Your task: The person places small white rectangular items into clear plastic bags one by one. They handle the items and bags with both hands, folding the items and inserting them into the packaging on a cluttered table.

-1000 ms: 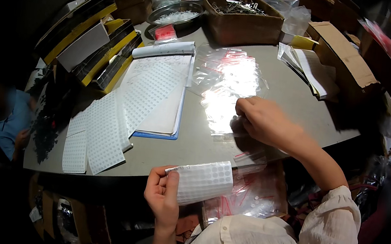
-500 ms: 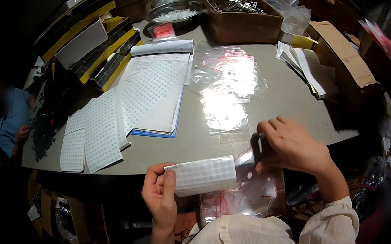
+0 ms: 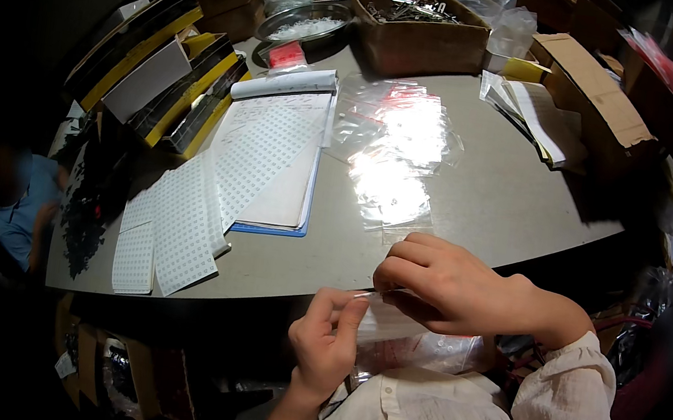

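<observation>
My left hand [image 3: 327, 336] pinches the edge of a whitish sticker sheet [image 3: 386, 325] between thumb and fingers, just off the table's front edge. Over that sheet, my right hand [image 3: 449, 287] is curled closed with its fingertips close to the left thumb. What the right fingers grip is hidden beneath them. Below both hands, clear plastic bags with red lines [image 3: 436, 353] lie near my lap. A row of overlapping clear zip bags [image 3: 408, 139] stretches along the table beyond my right hand, shining under the light.
To the left, printed sticker sheets [image 3: 184, 221] overlap a blue clipboard [image 3: 271, 230] with papers. Black-and-yellow boxes [image 3: 186, 103] stand behind them. A carton of metal parts [image 3: 416, 39] and a bowl of white pieces [image 3: 304, 30] are at the back. A person [image 3: 25, 197] is far left.
My right hand has moved left and down over the sticker sheet. My left hand has shifted right with the sheet, whose dotted face has turned mostly out of sight.
</observation>
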Demonstrator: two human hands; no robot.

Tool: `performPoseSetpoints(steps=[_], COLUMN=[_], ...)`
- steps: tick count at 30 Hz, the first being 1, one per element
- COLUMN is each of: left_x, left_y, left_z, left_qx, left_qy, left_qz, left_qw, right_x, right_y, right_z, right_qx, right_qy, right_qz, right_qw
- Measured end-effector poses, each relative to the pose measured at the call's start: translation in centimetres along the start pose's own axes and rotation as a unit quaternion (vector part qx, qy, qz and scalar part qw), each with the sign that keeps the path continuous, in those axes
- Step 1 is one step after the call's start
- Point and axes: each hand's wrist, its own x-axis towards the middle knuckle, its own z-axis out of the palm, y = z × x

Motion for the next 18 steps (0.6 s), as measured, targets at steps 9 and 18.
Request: performPoseSetpoints(steps=[9, 18], left_x=[1.1, 1.6], left_y=[-1.0, -1.6], left_z=[-0.3, -0.3], left_qx=[-0.014, -0.020], left_qy=[-0.008, 0.007], left_qz=[-0.056, -0.068], left_qw=[0.998, 0.997], right_x=[-0.6, 2.6], right_y=[1.4, 9.9], right_z=[1.2, -2.5], right_qx=[-0.039, 0.128], right_qy=[0.012, 0.008], right_qz=[-0.036, 0.228], right_qw=[0.999, 0.965])
